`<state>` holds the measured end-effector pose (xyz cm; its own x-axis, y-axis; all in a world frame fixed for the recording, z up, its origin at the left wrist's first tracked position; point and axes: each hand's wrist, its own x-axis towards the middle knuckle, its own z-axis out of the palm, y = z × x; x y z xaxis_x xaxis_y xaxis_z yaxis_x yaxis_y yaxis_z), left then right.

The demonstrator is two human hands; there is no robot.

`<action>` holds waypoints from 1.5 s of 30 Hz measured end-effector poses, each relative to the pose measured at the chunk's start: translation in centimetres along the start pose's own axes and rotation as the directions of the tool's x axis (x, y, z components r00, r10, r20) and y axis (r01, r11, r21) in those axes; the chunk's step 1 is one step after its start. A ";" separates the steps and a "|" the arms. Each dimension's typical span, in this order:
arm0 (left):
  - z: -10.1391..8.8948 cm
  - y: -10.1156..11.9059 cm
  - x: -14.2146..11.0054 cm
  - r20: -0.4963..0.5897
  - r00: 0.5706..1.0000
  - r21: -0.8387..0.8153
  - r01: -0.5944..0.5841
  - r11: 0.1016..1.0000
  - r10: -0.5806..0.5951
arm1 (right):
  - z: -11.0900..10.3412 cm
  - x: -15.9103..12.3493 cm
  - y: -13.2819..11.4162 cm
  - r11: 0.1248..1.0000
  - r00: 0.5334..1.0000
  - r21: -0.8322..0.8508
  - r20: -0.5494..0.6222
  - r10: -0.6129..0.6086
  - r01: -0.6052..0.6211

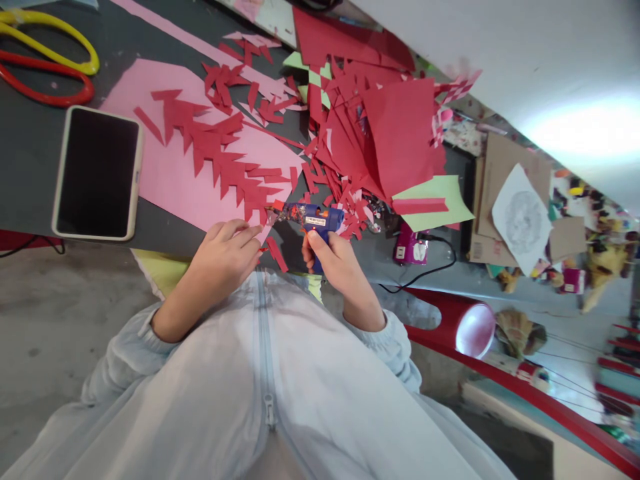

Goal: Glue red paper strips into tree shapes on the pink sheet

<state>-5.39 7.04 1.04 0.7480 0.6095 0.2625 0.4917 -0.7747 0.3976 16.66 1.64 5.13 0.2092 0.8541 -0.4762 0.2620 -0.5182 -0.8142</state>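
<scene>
My right hand (335, 257) is wrapped round the handle of a blue hot glue gun (323, 219), its nozzle pointing left over the edge of a large pink paper sheet (170, 167). Just left of the nozzle, my left hand (225, 250) has its fingers bent together at the sheet's near edge. A bit of red paper strip (263, 250) shows at those fingertips; the rest of it is hidden. Overlapping red paper strips (215, 150) with pointed ends form a diagonal band across the pink sheet, reaching the nozzle. Loose red strips (277, 255) lie between my hands.
Red paper sheets (400, 133) and scraps are piled beyond the glue gun. A phone (97, 173) and scissors with yellow and red handles (55, 63) lie at the left. A purple box (410, 247) with a black cable (440, 267) sits at the right, near cardboard (520, 160).
</scene>
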 end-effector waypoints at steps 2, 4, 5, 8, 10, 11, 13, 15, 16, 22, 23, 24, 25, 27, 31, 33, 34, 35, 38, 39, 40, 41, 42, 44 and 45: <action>0.0 0.0 0.0 0.003 1.000 -0.001 0.001 1.000 -0.001 | 0.0 0.0 0.0 1.000 1.000 0.002 0.001 -0.001 0.001; 0.0 0.0 0.0 0.005 1.000 -0.011 0.007 1.000 -0.007 | -0.1 0.0 -0.1 1.000 1.000 0.000 0.003 -0.005 0.005; -0.1 0.0 0.0 0.005 1.000 -0.014 0.009 1.000 -0.009 | -0.1 0.0 -0.1 1.000 1.000 -0.002 0.005 -0.007 0.007; -0.1 0.0 0.0 0.010 1.000 -0.034 0.021 0.999 -0.020 | 0.0 0.0 -0.1 1.000 1.000 -0.001 0.006 -0.006 0.006; -0.1 0.0 0.1 0.021 0.999 -0.059 0.037 0.998 -0.036 | 0.0 0.1 0.0 1.000 1.000 0.014 0.003 -0.002 0.002; -0.1 0.0 0.1 0.024 0.999 -0.066 0.042 0.997 -0.040 | 0.1 0.1 0.1 1.000 1.000 0.025 0.001 -0.002 0.002; -0.2 0.0 0.0 0.027 0.999 -0.053 0.037 0.998 -0.035 | 0.1 0.1 0.3 0.999 1.000 0.046 -0.005 -0.003 0.003; -0.2 0.0 0.0 0.026 0.999 -0.027 0.023 0.999 -0.022 | 0.0 0.1 0.4 0.998 1.000 0.055 -0.006 -0.003 0.003; -0.2 0.0 0.0 0.027 0.999 -0.021 0.019 1.000 -0.019 | 0.0 0.1 0.5 0.998 1.000 0.055 -0.005 -0.003 0.004; -0.2 0.1 0.0 0.029 0.999 -0.062 0.041 0.997 -0.040 | 0.0 0.1 0.4 0.997 1.000 0.073 0.013 -0.007 0.006; -0.1 0.1 0.1 0.029 0.999 -0.061 0.041 0.997 -0.040 | 0.1 0.2 0.5 0.997 1.000 0.076 0.009 -0.010 0.010; -0.1 0.1 0.1 0.030 0.999 -0.059 0.042 0.997 -0.040 | 0.1 0.2 0.5 0.997 1.000 0.077 0.005 -0.014 0.013; -0.1 0.1 0.1 0.030 0.999 -0.058 0.044 0.997 -0.042 | 0.1 0.2 0.5 0.997 1.000 0.075 0.002 -0.016 0.016; -0.1 0.1 0.1 0.031 0.999 -0.058 0.045 0.997 -0.043 | 0.0 0.1 0.5 0.998 1.000 0.068 0.002 -0.014 0.014; -0.1 0.1 0.1 0.030 0.999 -0.030 0.033 0.999 -0.032 | 0.0 0.1 0.6 0.997 1.000 0.071 0.018 -0.010 0.008; 0.0 0.1 0.0 0.025 0.999 0.001 0.024 1.000 -0.024 | 0.0 0.1 0.6 0.997 1.000 0.077 0.012 -0.009 0.008; 0.0 0.1 0.0 0.021 1.000 0.014 0.020 1.000 -0.020 | 0.0 0.1 0.6 0.997 1.000 0.078 0.009 -0.010 0.009; 0.0 0.1 0.0 0.017 1.000 0.024 0.016 1.000 -0.017 | 0.1 0.1 0.6 0.997 1.000 0.078 0.006 -0.010 0.010; 0.0 0.1 0.0 0.013 1.000 0.033 0.012 0.999 -0.012 | 0.1 0.1 0.6 0.997 1.000 0.070 0.009 -0.013 0.013; 0.0 0.1 0.0 0.015 1.000 0.032 0.013 0.999 -0.013 | 0.0 0.1 0.6 0.998 1.000 0.067 0.010 -0.016 0.015; 0.0 0.1 0.0 0.016 1.000 0.032 0.015 0.999 -0.015 | 0.0 0.1 0.6 0.998 1.000 0.064 0.010 -0.018 0.018; 0.0 0.1 0.0 0.017 1.000 0.034 0.016 0.999 -0.016 | -0.1 0.1 0.6 0.998 1.000 0.062 0.007 -0.022 0.022; 0.0 0.1 0.0 0.017 1.000 0.034 0.016 0.999 -0.017 | -0.2 0.0 0.5 0.998 1.000 0.062 0.005 -0.027 0.027; 0.0 0.1 0.1 0.016 1.000 0.027 0.018 0.999 -0.018 | -0.4 0.0 0.5 0.997 0.999 0.066 0.012 -0.045 0.044; 0.0 0.1 0.1 0.015 1.000 0.016 0.021 1.000 -0.021 | -0.6 -0.1 0.5 0.996 0.998 0.066 0.023 -0.059 0.057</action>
<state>-5.28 7.06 1.11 0.7442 0.6229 0.2411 0.5141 -0.7646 0.3887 17.32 1.31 4.94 0.1716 0.8840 -0.4349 0.2105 -0.4642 -0.8604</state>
